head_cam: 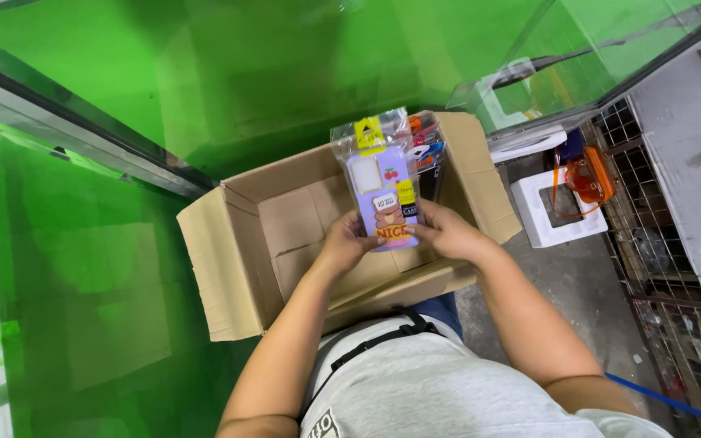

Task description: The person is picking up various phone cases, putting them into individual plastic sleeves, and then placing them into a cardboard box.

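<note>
left hand [344, 241] + right hand [440, 233] grasp purple bagged phone case [384, 191] | perhaps stacked | over cardboard box [237, 268]

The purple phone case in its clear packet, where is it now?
In the head view, the purple phone case sits centre frame, held between the left hand and right hand over the open cardboard box.

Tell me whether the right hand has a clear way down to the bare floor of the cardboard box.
Probably yes. The cardboard box stands open with its flaps folded out, and its floor looks bare on the left. But the right hand and the left hand both grip the stack of packaged phone cases above it.
</note>
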